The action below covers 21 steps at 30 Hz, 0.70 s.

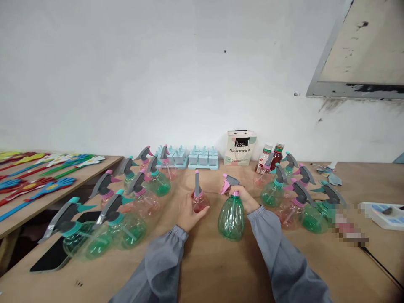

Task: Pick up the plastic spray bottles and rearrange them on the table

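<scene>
My left hand [188,213] is wrapped around the body of a pink spray bottle [200,203], which stands upright on the table with its grey and pink head facing away from me. To the right, my right hand [244,196] grips the neck of a clear green spray bottle [231,221], just below its grey and pink trigger head [229,182]. That bottle is upright; whether its base touches the table I cannot tell. More spray bottles, pink and green, stand in groups on both sides, such as a green spray bottle [128,231] on the left.
Light blue ice-pop moulds [203,159], a printed paper bag [240,148] and two labelled bottles [277,158] stand along the wall. A black phone [52,254] lies at left. Colourful hand-shaped sticks [52,187] cover a side table. At right sits a white tray [383,219].
</scene>
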Motion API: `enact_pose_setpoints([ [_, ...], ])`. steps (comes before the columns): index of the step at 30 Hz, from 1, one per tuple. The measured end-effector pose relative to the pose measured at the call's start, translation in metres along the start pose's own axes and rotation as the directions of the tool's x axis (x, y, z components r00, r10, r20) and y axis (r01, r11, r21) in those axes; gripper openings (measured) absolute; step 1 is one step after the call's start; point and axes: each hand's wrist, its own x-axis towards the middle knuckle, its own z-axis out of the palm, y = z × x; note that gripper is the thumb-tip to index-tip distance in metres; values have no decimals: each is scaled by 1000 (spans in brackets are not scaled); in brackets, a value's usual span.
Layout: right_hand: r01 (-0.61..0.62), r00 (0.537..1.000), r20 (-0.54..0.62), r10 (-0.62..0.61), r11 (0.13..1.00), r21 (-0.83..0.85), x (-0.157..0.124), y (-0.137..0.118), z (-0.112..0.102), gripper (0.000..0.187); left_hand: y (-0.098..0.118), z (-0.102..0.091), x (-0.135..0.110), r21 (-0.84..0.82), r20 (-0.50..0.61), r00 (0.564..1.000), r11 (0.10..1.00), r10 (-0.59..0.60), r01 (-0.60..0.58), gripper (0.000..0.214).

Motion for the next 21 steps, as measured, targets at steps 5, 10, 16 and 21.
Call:
enact_pose_setpoints([
  [5,52,998,-37,-53,998,-34,0,-1,5,26,1,-1,-3,21,2,1000,1000,0,0,64],
  [10,72,997,5,-72,993,-94,-3,-2,9,21,3,-3,-3,30,-5,1000,1000,4,-4,65],
  [16,93,995,-35,-95,994,-53,-7,-6,15,26,3,-3,-3,17,2,1000,1000,15,-15,63],
  [21,97,994,-36,-101,992,-85,-9,-10,18,30,2,-1,-4,2,0,1000,1000,-3,3,64],
])
